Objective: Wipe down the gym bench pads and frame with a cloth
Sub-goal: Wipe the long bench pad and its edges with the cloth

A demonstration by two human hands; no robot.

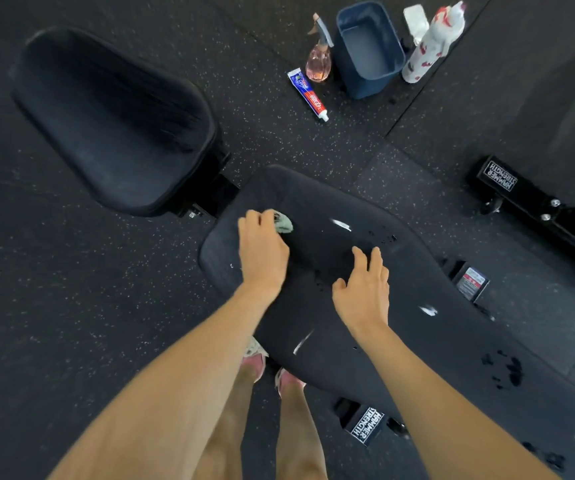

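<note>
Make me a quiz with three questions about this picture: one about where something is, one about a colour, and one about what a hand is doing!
1. Where is the toothpaste tube?
A) on the floor
B) on a chair
C) in a bag

2. What colour is the bucket?
A) red
B) blue
C) yellow

3. What is the left hand doing?
A) waving
B) pointing upward
C) holding the cloth

Answers: 1 A, it lies on the speckled floor; 2 B, its walls are dark blue; 3 C, it grips the green cloth on the black pad.
</note>
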